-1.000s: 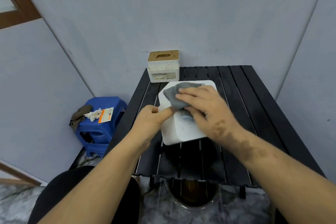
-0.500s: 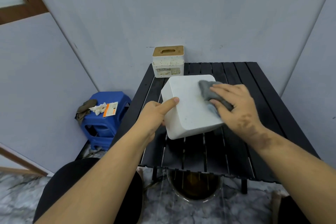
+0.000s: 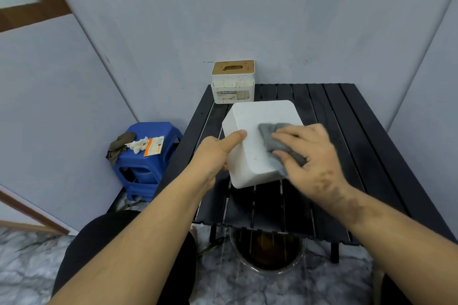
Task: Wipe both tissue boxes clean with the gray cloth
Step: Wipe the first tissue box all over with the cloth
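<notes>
**Both hands on the white box, wipe in progress**

Head view: left hand grips the white tissue box at its left edge, thumb on top, so it stays tilted toward me on the black slat table and doesn't skid. Right hand presses the gray cloth flat on the box's right side, fingers spread for contact area. Second tissue box, wood lid, sits upright at the table's far edge, out of the way — probably next.

Two tissue boxes on a slatted table

Near box tilted at centre, cloth on top; far box behind, at back-left corner; stool left.
</notes>
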A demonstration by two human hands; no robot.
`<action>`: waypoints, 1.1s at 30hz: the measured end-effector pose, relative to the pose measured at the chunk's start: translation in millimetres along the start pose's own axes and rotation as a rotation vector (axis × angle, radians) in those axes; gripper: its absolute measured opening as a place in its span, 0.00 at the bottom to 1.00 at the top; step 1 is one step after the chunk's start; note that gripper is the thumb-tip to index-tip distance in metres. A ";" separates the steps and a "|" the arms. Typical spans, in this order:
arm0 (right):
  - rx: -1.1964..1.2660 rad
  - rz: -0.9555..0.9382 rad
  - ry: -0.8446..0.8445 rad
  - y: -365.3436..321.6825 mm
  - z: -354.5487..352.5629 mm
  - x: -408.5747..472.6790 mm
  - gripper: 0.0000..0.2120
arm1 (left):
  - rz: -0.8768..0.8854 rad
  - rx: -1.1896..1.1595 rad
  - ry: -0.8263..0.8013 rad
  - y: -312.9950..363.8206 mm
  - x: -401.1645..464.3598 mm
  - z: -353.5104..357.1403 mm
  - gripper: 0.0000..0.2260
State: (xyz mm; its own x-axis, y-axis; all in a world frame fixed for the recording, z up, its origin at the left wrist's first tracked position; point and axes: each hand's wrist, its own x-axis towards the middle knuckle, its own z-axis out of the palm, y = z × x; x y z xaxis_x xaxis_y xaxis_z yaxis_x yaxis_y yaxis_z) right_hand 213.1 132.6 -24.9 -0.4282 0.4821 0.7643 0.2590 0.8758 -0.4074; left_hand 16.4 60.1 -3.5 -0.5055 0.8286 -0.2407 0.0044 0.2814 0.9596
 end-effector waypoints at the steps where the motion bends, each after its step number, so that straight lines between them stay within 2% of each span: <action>1: 0.045 -0.091 -0.064 -10.9 4.6 -2.0 0.14 | 0.004 -0.001 0.001 0.2 -0.2 0.8 0.19; 3: 0.098 -0.239 -0.202 -14.6 3.1 -0.1 0.12 | 0.001 -0.005 -0.006 1.0 -0.6 0.5 0.16; 4: 0.099 -0.247 -0.230 -6.8 -2.1 2.8 0.12 | -0.007 -0.007 -0.010 1.3 -0.8 -0.2 0.16; 9: -0.044 0.037 -0.060 30.6 -26.9 5.0 0.12 | -0.040 -0.020 0.007 -0.7 -0.2 -3.4 0.20; 11: 0.013 -0.041 -0.094 5.8 -19.1 3.3 0.12 | -0.032 -0.018 -0.002 -0.7 0.9 -2.8 0.18; 13: 0.115 -0.201 -0.236 -19.4 -10.9 -1.6 0.13 | -0.020 -0.005 -0.014 -0.1 0.7 -3.2 0.15; 15: 0.134 -0.282 -0.347 -16.4 -14.5 -1.6 0.13 | -0.011 0.003 -0.030 -0.3 1.4 -4.1 0.15; 17: 0.067 -0.194 -0.271 11.5 -23.1 -2.9 0.14 | -0.023 0.003 -0.035 0.2 0.2 -5.3 0.17; 19: -0.025 0.005 -0.125 36.2 -33.2 -3.2 0.14 | -0.033 -0.008 -0.025 -0.7 0.7 -6.0 0.18; 21: -0.081 0.093 -0.066 32.8 -30.0 -6.3 0.13 | -0.030 -0.022 -0.017 -1.0 0.3 -4.9 0.18; 23: -0.046 -0.016 -0.104 0.6 -15.6 -10.5 0.13 | -0.019 -0.021 -0.023 -1.4 1.0 -3.4 0.17; 25: 0.030 -0.224 -0.257 -29.2 -6.0 -14.3 0.13 | 0.003 -0.012 -0.042 0.6 -0.7 -2.7 0.15; 27: 0.040 -0.309 -0.344 -25.1 -9.0 -8.5 0.13 | 0.015 0.000 -0.054 1.1 -0.8 -3.0 0.14; 29: -0.014 -0.187 -0.250 8.0 -17.8 -5.1 0.12 | -0.005 -0.007 -0.052 2.0 -2.1 -3.6 0.16; 31: -0.066 0.055 -0.117 35.5 -28.3 -3.8 0.10 | -0.020 -0.025 -0.037 1.8 -3.1 -3.9 0.18; 33: -0.099 0.174 -0.065 32.7 -24.1 -6.8 0.09 | -0.016 -0.026 -0.032 1.7 -3.1 -2.5 0.17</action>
State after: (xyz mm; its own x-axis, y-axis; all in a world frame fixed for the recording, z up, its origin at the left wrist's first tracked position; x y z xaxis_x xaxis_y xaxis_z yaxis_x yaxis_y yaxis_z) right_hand 245.4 157.3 -31.4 -0.4239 0.6294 0.6513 0.4165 0.7740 -0.4769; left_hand 15.9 56.8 -0.7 -0.4771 0.8393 -0.2607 -0.0266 0.2827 0.9588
